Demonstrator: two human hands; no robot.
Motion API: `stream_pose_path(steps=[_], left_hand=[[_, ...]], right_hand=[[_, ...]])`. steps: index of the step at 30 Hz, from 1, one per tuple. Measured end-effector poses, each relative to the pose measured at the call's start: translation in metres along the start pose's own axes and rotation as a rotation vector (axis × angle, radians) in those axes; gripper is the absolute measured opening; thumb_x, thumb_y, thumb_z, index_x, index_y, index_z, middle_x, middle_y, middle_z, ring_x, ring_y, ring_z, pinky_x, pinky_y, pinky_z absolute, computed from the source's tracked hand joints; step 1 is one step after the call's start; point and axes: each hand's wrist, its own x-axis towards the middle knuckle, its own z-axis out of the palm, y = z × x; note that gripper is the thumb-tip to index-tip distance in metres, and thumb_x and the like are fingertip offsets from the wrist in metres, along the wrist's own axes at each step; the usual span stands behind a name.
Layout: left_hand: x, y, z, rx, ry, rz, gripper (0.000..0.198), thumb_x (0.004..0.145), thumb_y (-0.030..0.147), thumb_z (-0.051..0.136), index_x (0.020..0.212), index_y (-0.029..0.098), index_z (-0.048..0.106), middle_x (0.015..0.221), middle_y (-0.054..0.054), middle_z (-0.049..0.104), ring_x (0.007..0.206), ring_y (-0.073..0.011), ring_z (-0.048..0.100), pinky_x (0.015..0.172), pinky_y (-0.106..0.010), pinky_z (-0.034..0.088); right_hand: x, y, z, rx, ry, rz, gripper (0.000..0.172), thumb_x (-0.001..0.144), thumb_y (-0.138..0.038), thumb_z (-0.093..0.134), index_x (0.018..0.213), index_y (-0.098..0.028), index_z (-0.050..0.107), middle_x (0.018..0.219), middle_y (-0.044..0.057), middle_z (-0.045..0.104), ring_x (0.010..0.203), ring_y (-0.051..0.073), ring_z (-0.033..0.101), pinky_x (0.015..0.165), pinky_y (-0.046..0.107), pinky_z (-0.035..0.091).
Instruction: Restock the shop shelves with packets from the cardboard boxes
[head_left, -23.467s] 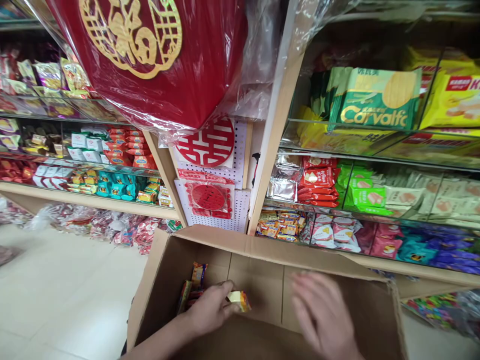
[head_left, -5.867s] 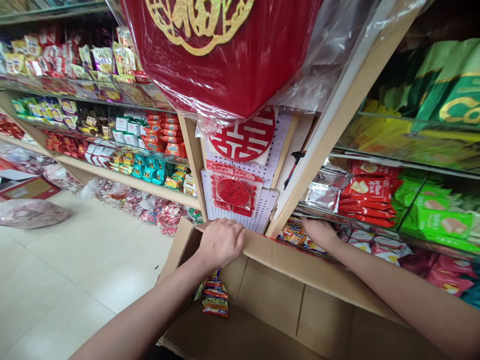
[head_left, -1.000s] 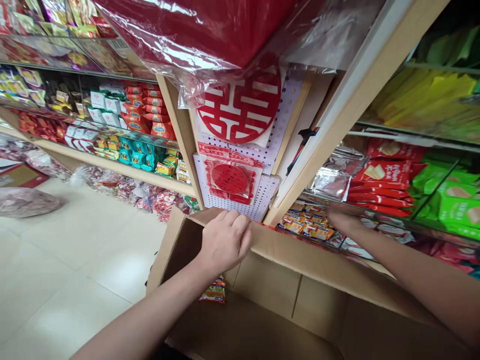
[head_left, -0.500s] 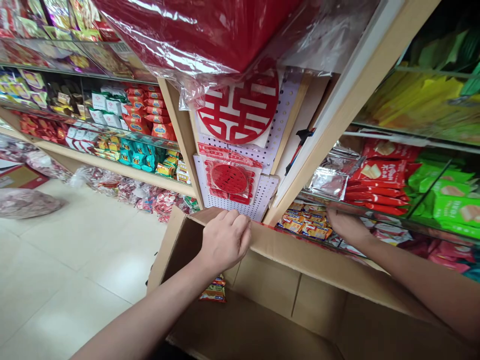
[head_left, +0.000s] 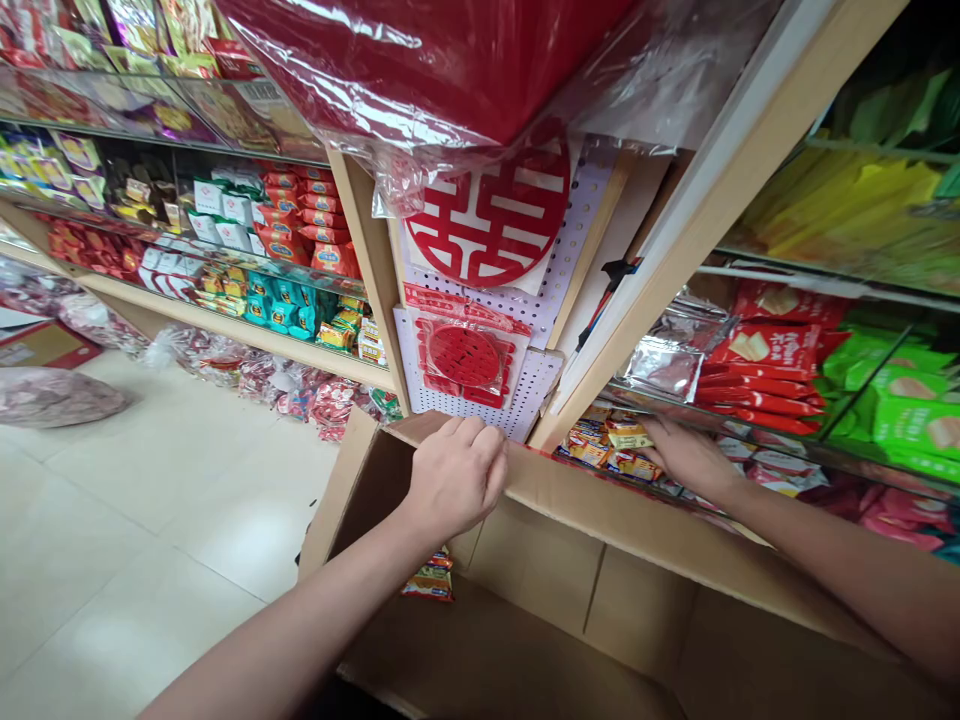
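Before snack shelves point(head_left: 225, 335) on tiled floor point(head_left: 112, 540), left fingers point(head_left: 480, 442) around carton rim point(head_left: 615, 505), right fingers point(head_left: 664, 442) flat on packets point(head_left: 616, 434)

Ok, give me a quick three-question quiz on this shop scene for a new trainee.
1. True or false: the left hand grips the rim of the cardboard box.
2. What does the right hand reach? A the orange snack packets; B the floor; C the inside of the box.
3. What colour is the round emblem hung on the pegboard?
Key: 1 true; 2 A; 3 red.
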Motion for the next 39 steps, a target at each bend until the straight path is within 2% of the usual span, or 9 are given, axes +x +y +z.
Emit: stream_pose_path(steps=[6,10,12,16,18,22,24,29,39], left_hand=[[0.001,-0.007,0.000,-0.120,0.028,-0.004,0.020,0.083,0.023,0.038,0.083,0.018,0.057,0.074,-0.003,0.055,0.071,-0.0154,0.050,0.063,-0.028,0.035],[0.001,0.007,-0.018,-0.676,0.039,-0.129,0.026,0.084,0.024,0.039,0.106,0.019,0.051,0.092,-0.006,0.057,0.080,-0.0147,0.052,0.072,-0.029,0.042],[-0.001,0.025,-0.033,-1.117,-0.059,-0.267,0.035,0.084,0.030,0.042,0.118,0.022,0.043,0.106,-0.009,0.054,0.086,-0.0149,0.053,0.072,-0.029,0.046],[-0.007,0.062,-0.051,-1.848,-0.577,-0.472,0.042,0.079,0.045,0.046,0.113,0.020,0.049,0.102,-0.011,0.057,0.078,-0.0144,0.058,0.062,-0.027,0.050],[-0.009,0.070,-0.051,-1.975,-0.607,-0.555,0.039,0.073,0.044,0.057,0.101,0.017,0.056,0.085,-0.007,0.061,0.063,-0.0100,0.058,0.053,-0.021,0.048],[-0.012,0.070,-0.043,-1.871,-0.348,-0.649,0.036,0.060,0.035,0.071,0.084,0.014,0.054,0.067,-0.001,0.060,0.052,-0.0071,0.053,0.045,-0.016,0.043],[-0.015,0.071,-0.040,-1.818,-0.275,-0.639,0.038,0.057,0.035,0.073,0.081,0.015,0.051,0.066,0.000,0.058,0.052,-0.0077,0.053,0.044,-0.017,0.044],[-0.024,0.082,-0.034,-1.662,-0.216,-0.592,0.033,0.069,0.046,0.059,0.078,0.018,0.044,0.062,0.005,0.049,0.048,-0.0063,0.046,0.041,-0.017,0.040],[-0.040,0.085,-0.016,-1.238,-0.015,-0.381,0.021,0.086,0.037,0.035,0.076,0.019,0.042,0.068,0.002,0.045,0.063,-0.0107,0.044,0.059,-0.023,0.039]], right_hand=[[-0.021,-0.011,-0.030,0.192,0.006,-0.225,0.042,0.078,-0.039,0.049,0.113,-0.015,0.050,0.112,0.011,0.055,0.096,0.023,0.050,0.085,0.037,0.038],[-0.054,-0.048,-0.085,0.626,0.173,-0.054,0.049,0.074,-0.046,0.053,0.114,-0.018,0.048,0.109,0.011,0.055,0.089,0.021,0.054,0.078,0.034,0.043],[-0.074,-0.077,-0.106,0.980,0.207,0.006,0.052,0.074,-0.045,0.053,0.118,-0.020,0.043,0.112,0.010,0.054,0.088,0.020,0.056,0.075,0.032,0.046],[-0.106,-0.129,-0.120,1.361,0.217,0.000,0.039,0.073,-0.036,0.056,0.111,-0.024,0.053,0.110,0.008,0.055,0.093,0.019,0.055,0.080,0.032,0.045],[-0.117,-0.142,-0.117,1.439,0.207,0.013,0.042,0.072,-0.032,0.059,0.112,-0.025,0.052,0.113,0.008,0.054,0.099,0.020,0.053,0.083,0.033,0.044],[-0.130,-0.153,-0.108,1.710,0.279,0.064,0.051,0.075,-0.039,0.053,0.122,-0.025,0.041,0.114,0.008,0.053,0.099,0.020,0.053,0.081,0.033,0.045],[-0.132,-0.158,-0.104,1.750,0.399,0.243,0.045,0.078,-0.047,0.044,0.116,-0.022,0.044,0.105,0.008,0.057,0.085,0.018,0.057,0.068,0.030,0.048],[-0.132,-0.177,-0.091,1.322,0.590,0.705,0.037,0.078,-0.054,0.039,0.080,-0.019,0.051,0.068,0.002,0.057,0.055,0.013,0.049,0.049,0.022,0.041],[-0.142,-0.187,-0.078,1.223,0.624,0.684,0.033,0.081,-0.049,0.037,0.080,-0.019,0.052,0.071,0.003,0.059,0.065,0.015,0.054,0.058,0.023,0.042]])
